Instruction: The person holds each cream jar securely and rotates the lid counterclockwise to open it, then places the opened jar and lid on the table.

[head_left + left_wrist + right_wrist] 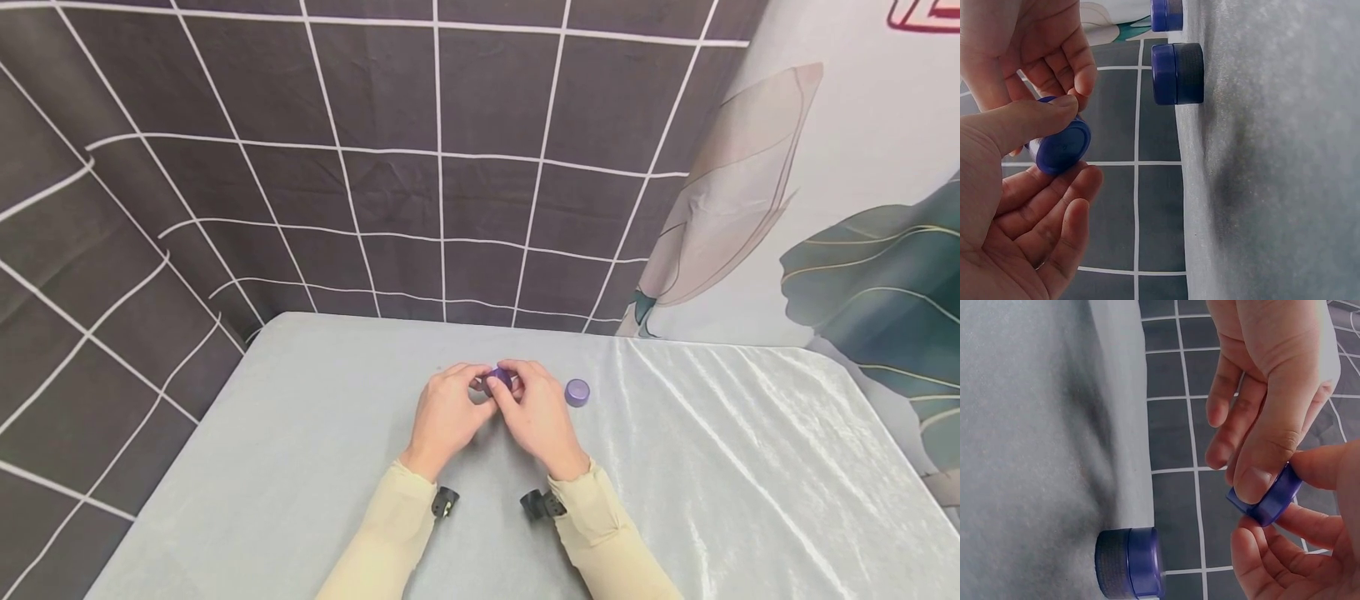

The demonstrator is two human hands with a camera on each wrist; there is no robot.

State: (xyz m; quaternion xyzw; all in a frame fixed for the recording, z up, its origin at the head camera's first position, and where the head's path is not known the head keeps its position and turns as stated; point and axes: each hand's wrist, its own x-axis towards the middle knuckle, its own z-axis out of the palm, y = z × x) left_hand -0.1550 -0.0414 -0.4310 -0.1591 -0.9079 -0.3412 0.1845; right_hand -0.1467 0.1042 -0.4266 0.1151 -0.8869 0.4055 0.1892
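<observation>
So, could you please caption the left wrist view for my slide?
Both hands, left hand and right hand, pinch a purple lid above the table, a purple jar standing nearby.

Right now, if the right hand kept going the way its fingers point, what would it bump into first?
Probably the left hand: the right hand points at it, and both pinch the same purple lid. The purple jar sits off to the other side.

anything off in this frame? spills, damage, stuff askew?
Nothing stands out. Both hands, left hand and right hand, hold a purple lid above the grey cloth; a purple jar stands upright beside them. No spill or damage shows.
</observation>
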